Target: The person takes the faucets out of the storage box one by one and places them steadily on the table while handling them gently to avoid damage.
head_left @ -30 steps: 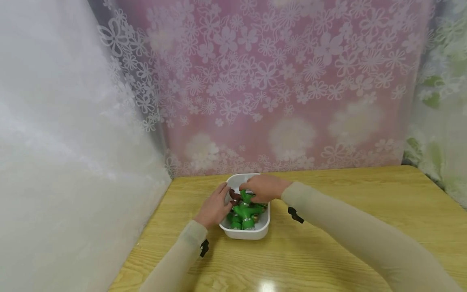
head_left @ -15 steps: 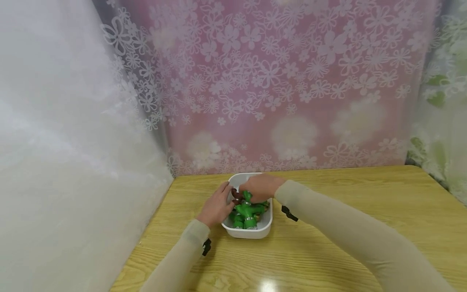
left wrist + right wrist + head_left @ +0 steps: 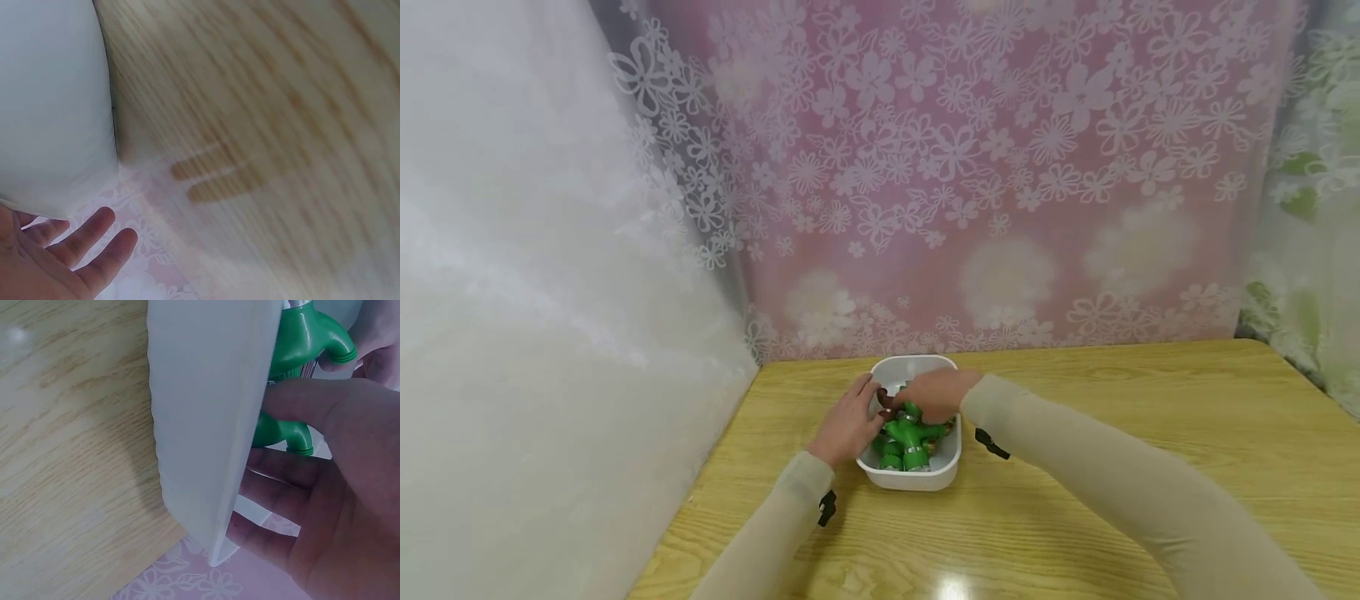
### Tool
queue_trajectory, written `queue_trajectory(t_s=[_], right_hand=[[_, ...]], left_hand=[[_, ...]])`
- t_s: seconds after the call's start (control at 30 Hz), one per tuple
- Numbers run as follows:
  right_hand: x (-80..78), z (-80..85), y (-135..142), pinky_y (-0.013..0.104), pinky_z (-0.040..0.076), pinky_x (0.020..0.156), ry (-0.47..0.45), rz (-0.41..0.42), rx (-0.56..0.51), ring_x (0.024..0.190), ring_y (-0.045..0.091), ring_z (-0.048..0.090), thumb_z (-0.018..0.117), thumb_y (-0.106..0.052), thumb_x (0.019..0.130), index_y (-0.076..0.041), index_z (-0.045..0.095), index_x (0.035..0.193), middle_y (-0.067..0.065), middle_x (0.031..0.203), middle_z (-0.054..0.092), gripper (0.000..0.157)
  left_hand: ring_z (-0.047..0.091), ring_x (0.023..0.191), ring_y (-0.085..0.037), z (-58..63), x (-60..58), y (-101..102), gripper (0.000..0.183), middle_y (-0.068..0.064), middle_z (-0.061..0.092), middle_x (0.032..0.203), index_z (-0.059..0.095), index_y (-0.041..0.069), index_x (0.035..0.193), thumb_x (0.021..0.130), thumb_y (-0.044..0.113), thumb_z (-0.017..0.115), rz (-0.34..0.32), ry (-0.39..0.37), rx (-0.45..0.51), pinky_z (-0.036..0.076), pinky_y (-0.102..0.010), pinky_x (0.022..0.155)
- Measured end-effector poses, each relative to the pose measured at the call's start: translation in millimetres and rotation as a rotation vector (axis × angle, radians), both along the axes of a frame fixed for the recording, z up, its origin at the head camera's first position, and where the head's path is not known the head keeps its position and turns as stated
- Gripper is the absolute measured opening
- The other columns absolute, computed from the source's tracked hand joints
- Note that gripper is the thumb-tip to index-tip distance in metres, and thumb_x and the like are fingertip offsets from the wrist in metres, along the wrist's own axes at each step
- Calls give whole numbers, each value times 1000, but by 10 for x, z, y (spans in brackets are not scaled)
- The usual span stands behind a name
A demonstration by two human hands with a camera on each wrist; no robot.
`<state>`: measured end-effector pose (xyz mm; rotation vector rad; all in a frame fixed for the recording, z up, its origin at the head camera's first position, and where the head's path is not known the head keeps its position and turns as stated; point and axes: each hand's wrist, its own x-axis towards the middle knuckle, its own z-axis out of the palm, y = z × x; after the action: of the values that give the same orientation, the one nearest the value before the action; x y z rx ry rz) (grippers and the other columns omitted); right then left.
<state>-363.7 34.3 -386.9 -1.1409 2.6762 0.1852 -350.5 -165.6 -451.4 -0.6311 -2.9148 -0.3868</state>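
A white plastic bin (image 3: 910, 481) stands on the wooden table with several green water taps (image 3: 912, 435) inside. At its left side a brown curved piece (image 3: 885, 398) lies among them. My left hand (image 3: 844, 425) rests over the left rim, thumb toward the inside; in the left wrist view its fingers (image 3: 107, 259) are loosely extended outside the wall. My right hand (image 3: 938, 396) reaches into the bin from the right. In the right wrist view, its thumb and fingers close around a green tap (image 3: 284, 431), partly hidden by the bin wall. Another green tap (image 3: 306, 337) lies beside it.
The light wooden table (image 3: 1075, 467) extends to the right and in front of the bin. A pink floral curtain (image 3: 1000, 208) hangs behind the table, and a white sheet (image 3: 550, 292) runs along the left side.
My right hand has moved down and slightly left within the bin, lower over the green taps, so the tap under it is more covered. The left hand stays at the rim.
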Motion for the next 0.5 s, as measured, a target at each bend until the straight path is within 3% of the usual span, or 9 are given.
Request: queue_trajectory(t_s=[0.17,0.5], right_hand=[[12,-39,-3,29,49,70,-23,-51,35,73,9,55,60,-15,88,-35,38,138,-5,102,64,58],[-53,-132,32,26,50,70,27,29,-37,73,7,55,63,-10,85,-28,47,127,-4,97,63,48]], left_hand=[[35,132,-26,-16,-8,-7,53,-6,23,151,38,15,139,92,37,48,8,2,9,39,-45,101],[33,134,-25,-17,3,-2,57,-6,20,153,33,13,143,93,37,46,13,-9,-17,37,-44,102]])
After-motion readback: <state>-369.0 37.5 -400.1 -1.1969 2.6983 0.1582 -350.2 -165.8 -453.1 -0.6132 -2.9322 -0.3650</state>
